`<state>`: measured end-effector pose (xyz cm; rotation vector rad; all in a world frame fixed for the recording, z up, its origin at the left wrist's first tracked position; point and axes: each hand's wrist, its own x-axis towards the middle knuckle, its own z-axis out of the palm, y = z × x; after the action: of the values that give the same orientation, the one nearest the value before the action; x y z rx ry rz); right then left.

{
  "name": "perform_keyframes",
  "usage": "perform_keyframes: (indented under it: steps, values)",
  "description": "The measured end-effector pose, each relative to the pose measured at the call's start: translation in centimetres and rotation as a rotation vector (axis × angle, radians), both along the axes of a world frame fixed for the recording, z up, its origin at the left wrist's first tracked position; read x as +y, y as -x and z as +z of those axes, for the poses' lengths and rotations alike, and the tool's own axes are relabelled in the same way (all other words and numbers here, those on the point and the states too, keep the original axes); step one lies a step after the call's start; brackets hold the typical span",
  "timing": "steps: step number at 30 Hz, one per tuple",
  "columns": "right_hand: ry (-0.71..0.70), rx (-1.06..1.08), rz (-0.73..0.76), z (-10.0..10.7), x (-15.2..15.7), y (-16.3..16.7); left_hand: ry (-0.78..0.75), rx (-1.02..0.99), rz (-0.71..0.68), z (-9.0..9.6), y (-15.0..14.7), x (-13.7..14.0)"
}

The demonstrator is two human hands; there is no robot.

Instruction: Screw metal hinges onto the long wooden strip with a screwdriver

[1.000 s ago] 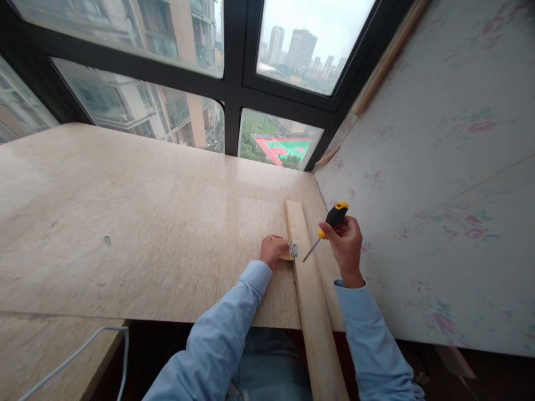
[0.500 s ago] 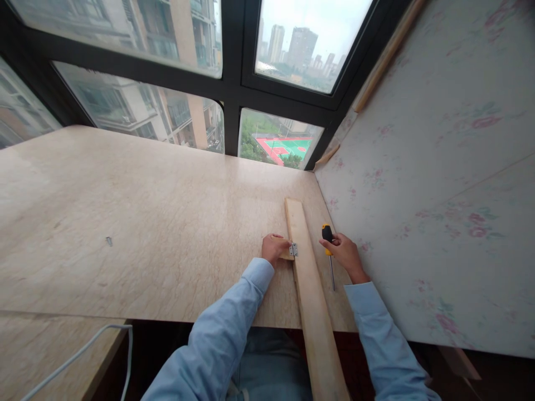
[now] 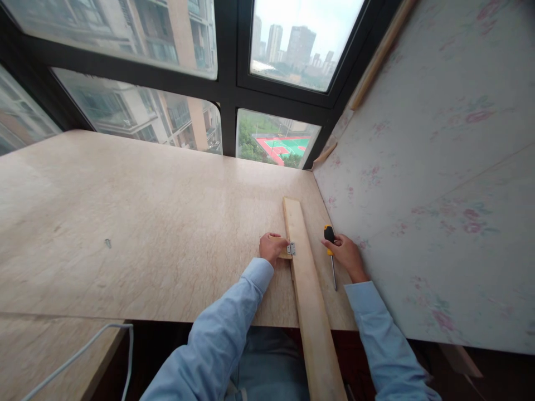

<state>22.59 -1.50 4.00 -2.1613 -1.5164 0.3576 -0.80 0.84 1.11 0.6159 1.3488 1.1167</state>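
A long wooden board (image 3: 309,295) lies on the stone-patterned sill, its near end reaching past the front edge. A small metal hinge (image 3: 291,249) bridges the board's left side and a short wood block (image 3: 286,255). My left hand (image 3: 272,248) is closed around that block, fingertips at the hinge; it covers most of the block. To the right of the board, my right hand (image 3: 343,255) grips a screwdriver (image 3: 329,234) by its black and yellow handle. The shaft points down towards the sill, apart from the hinge.
Small metal pieces, perhaps screws (image 3: 107,243), lie on the sill (image 3: 146,223) at left. A white cable (image 3: 79,352) loops over the lower left ledge. Dark-framed windows (image 3: 229,83) stand behind, and a flowered wall (image 3: 438,184) rises close to my right arm.
The view has shifted slightly. Relative to the board, the screwdriver sits a touch further right. My left hand keeps its hold on the block.
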Motion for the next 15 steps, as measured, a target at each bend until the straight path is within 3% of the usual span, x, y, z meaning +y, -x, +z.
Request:
perform_keyframes:
  steps: [10, 15]
  values:
    - [0.089, -0.061, 0.034, -0.9, 0.5, 0.2, 0.042, -0.122, -0.037, 1.0, 0.4, 0.0]
    - [0.128, -0.065, 0.041, -1.4, 0.5, 0.4, 0.076, -0.059, -0.047, 0.2, 0.0, 0.4]
